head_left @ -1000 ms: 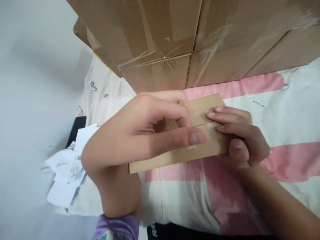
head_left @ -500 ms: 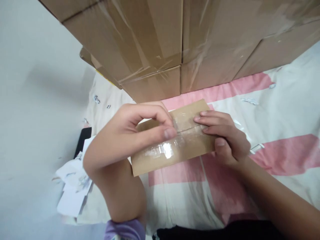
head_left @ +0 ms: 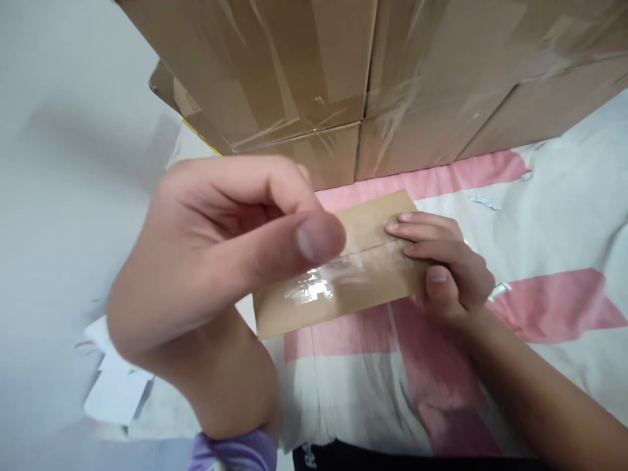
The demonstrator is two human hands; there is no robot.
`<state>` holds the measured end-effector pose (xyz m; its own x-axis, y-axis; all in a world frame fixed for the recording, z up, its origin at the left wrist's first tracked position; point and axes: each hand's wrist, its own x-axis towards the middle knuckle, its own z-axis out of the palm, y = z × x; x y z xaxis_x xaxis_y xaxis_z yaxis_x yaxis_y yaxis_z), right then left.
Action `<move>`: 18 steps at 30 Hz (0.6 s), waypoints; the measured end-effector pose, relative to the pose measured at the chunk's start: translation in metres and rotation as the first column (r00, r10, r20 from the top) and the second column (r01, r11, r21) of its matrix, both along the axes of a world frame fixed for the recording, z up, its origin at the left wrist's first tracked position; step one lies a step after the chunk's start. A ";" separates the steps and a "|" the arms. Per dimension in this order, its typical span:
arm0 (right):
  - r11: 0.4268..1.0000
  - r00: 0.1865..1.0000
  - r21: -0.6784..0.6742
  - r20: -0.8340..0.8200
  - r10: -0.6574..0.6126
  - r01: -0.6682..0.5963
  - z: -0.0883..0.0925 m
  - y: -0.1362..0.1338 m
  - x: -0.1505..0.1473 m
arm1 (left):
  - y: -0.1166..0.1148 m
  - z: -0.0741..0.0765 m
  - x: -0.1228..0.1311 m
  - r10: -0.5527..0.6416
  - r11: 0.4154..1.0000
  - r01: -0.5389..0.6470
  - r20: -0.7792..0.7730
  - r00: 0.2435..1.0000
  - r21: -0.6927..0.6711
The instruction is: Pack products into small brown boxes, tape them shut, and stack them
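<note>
A small flat cardboard box (head_left: 363, 281) lies in front of me over a pink and white striped cloth (head_left: 540, 235). Clear tape glints along its top seam. My right hand (head_left: 446, 265) grips the box's right end, fingers on top and thumb at the near edge. My left hand (head_left: 220, 248) is lifted above the box's left end, close to the camera, with thumb and fingers pinched together. A thin strip of clear tape seems to run from that pinch to the box, though it is blurred.
A stack of large taped cardboard cartons (head_left: 343, 72) fills the back. White paper scraps (head_left: 118, 386) lie at the left edge of the cloth beside a pale wall (head_left: 59, 163). Small torn bits (head_left: 483, 201) dot the cloth at the right.
My left hand has lifted off the box's seam and risen toward the camera, still pinched. The taped left part of the box now shows. My right hand keeps its grip.
</note>
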<state>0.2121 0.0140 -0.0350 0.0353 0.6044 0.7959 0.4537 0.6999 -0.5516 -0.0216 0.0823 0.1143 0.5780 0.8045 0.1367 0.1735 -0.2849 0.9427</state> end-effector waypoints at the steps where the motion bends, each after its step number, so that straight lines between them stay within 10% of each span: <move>1: 1.000 1.000 0.002 -0.001 -0.004 0.004 0.000 0.000 0.000 | 0.000 0.002 0.000 -0.025 0.999 0.024 -0.064 0.998 -0.021; 10: 0.999 0.998 -0.028 0.061 0.021 -0.020 0.002 -0.002 0.003 | 0.019 -0.018 0.020 -0.047 0.995 0.000 -0.492 0.869 -0.095; 18: 0.998 0.998 -0.051 0.052 0.031 -0.028 0.004 -0.003 0.005 | 0.006 -0.001 0.004 -0.156 0.966 0.156 0.016 0.988 -0.206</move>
